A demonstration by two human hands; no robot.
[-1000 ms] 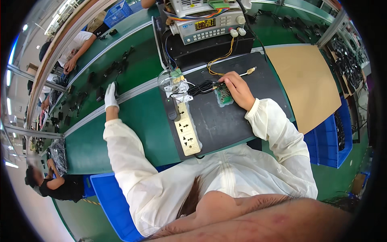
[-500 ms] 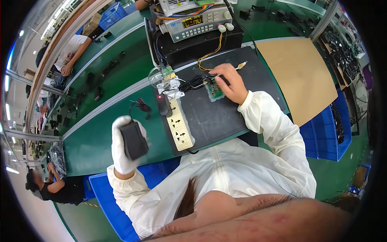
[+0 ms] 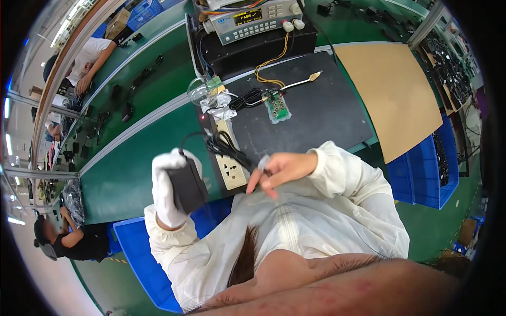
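My gloved left hand [image 3: 167,184] is closed around a black power adapter [image 3: 190,187] above the green bench's near edge. A tied black cable [image 3: 224,146] runs from the adapter over the power strip [image 3: 232,178] to my bare right hand [image 3: 287,171]. The right fingers are bent round the cable's end, which is blurred. Beyond that hand, a small green circuit board [image 3: 278,108] lies on the black mat [image 3: 311,126]. A white lead with a light-coloured tip [image 3: 314,77] and another bundled black cable [image 3: 246,99] lie by the board.
A test instrument [image 3: 253,22] with a lit display stands at the back. Left of the mat are a clear glass bulb [image 3: 200,90] and a small black plug-in unit [image 3: 206,124] with a red light. Brown cardboard [image 3: 392,100] and blue bins [image 3: 416,181] are to the right. People sit at far left.
My right hand has left the circuit board and come nearer, to the adapter's cable end. The adapter in my left hand has shifted slightly right. The instrument's display has changed.
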